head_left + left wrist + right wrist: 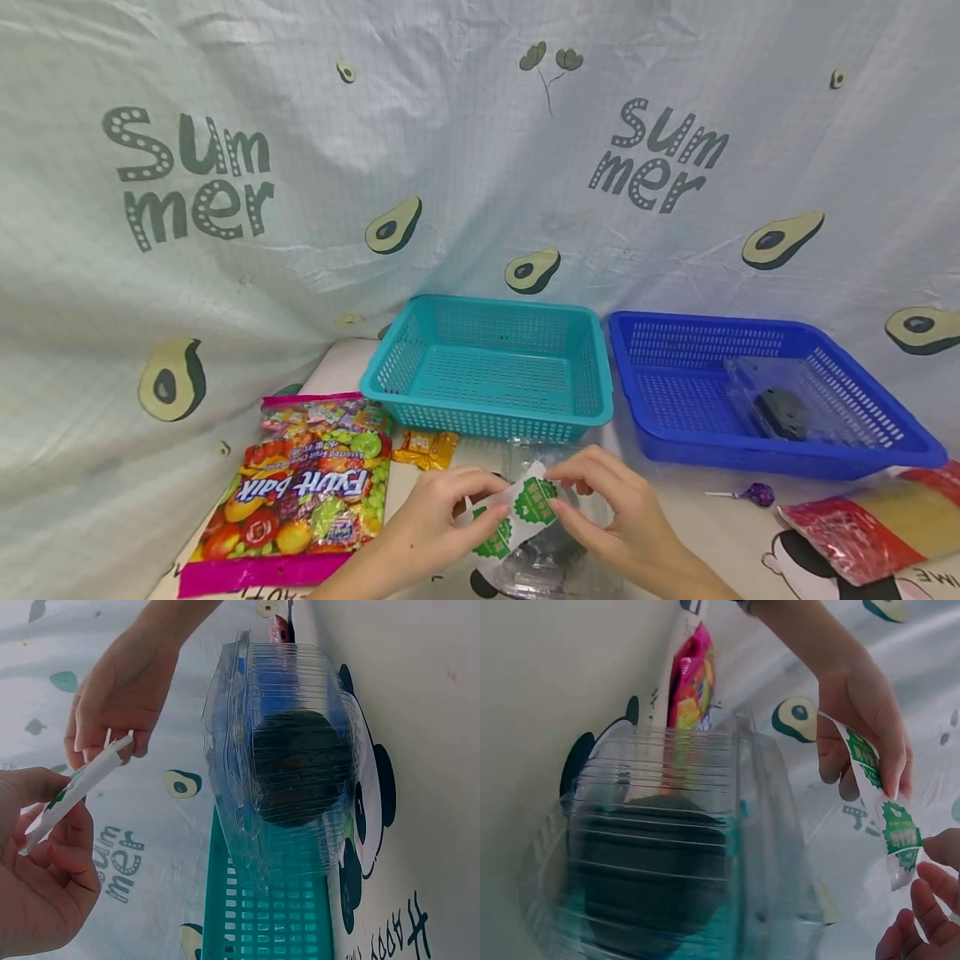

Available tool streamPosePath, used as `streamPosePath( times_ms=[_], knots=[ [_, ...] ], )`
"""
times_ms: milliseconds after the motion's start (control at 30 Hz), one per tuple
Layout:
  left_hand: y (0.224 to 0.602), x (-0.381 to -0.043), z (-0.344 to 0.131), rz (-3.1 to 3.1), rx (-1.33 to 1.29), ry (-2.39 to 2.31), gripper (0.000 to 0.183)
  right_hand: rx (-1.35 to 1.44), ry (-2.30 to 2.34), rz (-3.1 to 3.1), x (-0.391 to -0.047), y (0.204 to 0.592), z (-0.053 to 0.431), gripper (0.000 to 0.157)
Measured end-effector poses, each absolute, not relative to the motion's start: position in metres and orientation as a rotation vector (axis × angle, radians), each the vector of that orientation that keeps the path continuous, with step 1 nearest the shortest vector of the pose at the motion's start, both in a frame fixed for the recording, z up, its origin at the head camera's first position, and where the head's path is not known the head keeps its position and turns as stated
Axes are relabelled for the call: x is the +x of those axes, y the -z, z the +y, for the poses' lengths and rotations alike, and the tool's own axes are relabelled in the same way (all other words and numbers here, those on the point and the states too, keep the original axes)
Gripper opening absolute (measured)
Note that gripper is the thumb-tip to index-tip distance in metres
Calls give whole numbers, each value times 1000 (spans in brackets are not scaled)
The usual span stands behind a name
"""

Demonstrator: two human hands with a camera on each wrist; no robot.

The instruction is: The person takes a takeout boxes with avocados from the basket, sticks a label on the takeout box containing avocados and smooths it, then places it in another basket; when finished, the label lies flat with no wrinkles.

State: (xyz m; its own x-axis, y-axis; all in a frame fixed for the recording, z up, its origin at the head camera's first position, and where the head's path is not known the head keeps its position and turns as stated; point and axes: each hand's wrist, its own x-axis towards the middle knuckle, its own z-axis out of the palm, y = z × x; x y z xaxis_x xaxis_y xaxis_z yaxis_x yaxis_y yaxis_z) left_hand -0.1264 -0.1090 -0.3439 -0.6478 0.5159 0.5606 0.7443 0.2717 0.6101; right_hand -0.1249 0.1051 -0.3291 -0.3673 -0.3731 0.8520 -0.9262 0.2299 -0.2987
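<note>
Between my two hands is a white strip of green stickers (535, 502), tilted up to the right. My left hand (442, 518) pinches its lower left end between thumb and fingers. At the upper right end, the thumb and forefinger of my right hand (618, 510) grip the strip's edge. Below the hands stands a clear plastic clamshell box (292, 667), partly hidden by them in the head view. A dark rounded item (304, 769) shows through its ribbed wall.
Behind the hands stands a teal basket (487, 423). To its right, a blue basket (675, 442) holds another clear box with a dark item. A fruit candy bag (300, 492) and an orange packet (426, 450) lie left. A lollipop (759, 494) and a red-and-yellow packet (885, 521) lie right.
</note>
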Motion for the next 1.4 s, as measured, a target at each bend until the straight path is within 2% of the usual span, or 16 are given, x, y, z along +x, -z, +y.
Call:
streamPosePath(
  times_ms=[233,667,900,1133,1400],
  knots=[
    [343,-125,-111,-2303,-1178,1273,10,1154,-1102,-1959,-136,357,111,30],
    [345,-125,-110,-2323,-1244,1216,11,1209,-1133,-1981,-140,371,110,31],
    [344,-128,-116,-2461,-1056,1330,14,1140,-1199,-2082,-143,371,117,9],
    [343,-131,-130,-2485,-800,1398,11,989,-1351,-2168,-148,371,129,22],
    [349,-131,-134,-2573,-770,1354,9,1100,-1424,-2199,-144,374,129,20]
  ],
)
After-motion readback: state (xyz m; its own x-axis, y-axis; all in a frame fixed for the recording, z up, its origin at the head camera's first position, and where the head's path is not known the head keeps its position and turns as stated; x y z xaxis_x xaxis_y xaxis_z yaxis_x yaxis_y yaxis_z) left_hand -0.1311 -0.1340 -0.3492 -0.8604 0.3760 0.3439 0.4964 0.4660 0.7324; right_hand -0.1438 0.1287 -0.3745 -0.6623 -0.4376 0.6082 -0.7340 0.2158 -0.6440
